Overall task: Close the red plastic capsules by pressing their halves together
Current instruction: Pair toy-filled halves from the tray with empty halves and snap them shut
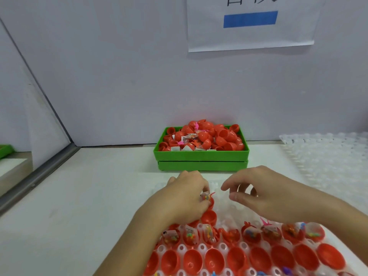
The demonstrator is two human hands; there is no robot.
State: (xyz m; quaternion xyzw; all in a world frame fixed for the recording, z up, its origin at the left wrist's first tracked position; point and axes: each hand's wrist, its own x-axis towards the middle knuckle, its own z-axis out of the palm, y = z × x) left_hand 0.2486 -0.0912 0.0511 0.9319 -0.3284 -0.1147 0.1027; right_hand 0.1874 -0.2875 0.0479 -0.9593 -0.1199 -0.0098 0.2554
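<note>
A: Where is the capsule being worked on?

B: A red plastic capsule half (209, 202), stuffed with a small clear packet of coloured toys, is seen at centre frame, gripped under the curled fingers of the left hand (187, 198). It is seated at the upper edge of the translucent white dimpled plastic tray (225, 248).

A: And the right hand?

B: The right hand (264, 194) is held just right of it, fingers loosely bent, thumb and forefinger apart; nothing is seen between them, so it is judged empty.

A: Which relation matters for the next move?

B: An empty red cap half (209, 217) lies directly below the filled half in the frame, just beside the left hand and nearer to it than to the right. The filled half's opening faces upward, so a cap would probably have to be brought down along that vertical axis.

A: What else is laid out?

B: A row of filled red halves (251, 235) is set across the lower frame, with a row of empty red cups (258, 257) beneath it. A green plastic bin (201, 155) heaped with loose red halves is placed above the hands, against the wall.
</note>
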